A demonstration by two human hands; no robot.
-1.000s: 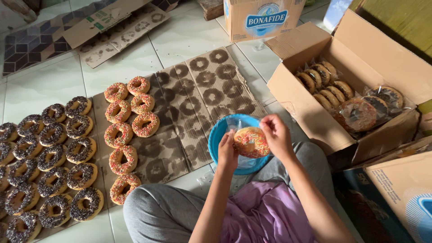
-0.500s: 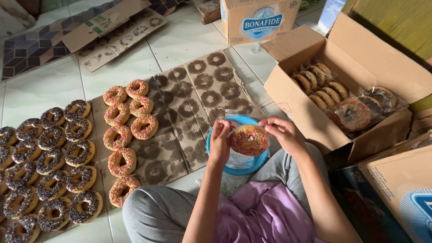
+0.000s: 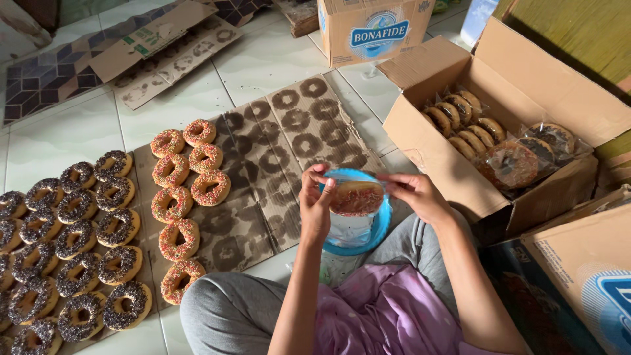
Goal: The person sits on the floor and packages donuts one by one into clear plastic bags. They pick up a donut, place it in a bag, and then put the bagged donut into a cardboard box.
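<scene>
left hand (image 3: 316, 209): pinching the bag's left edge
right hand (image 3: 415, 195): pinching the right edge
sprinkled doughnut (image 3: 355, 198): in the clear bag (image 3: 351, 227), above the blue plate (image 3: 381, 223)
advice: keep it level, sprinkles up

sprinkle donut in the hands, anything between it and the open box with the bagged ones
Nothing visible blocks it. Both the left hand and right hand hold the sprinkle donut in its clear bag above the blue plate. The open box lies just right of it, with only the box's near wall to clear.

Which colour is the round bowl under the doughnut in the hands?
The bowl is bright blue, seen in the head view.
</scene>
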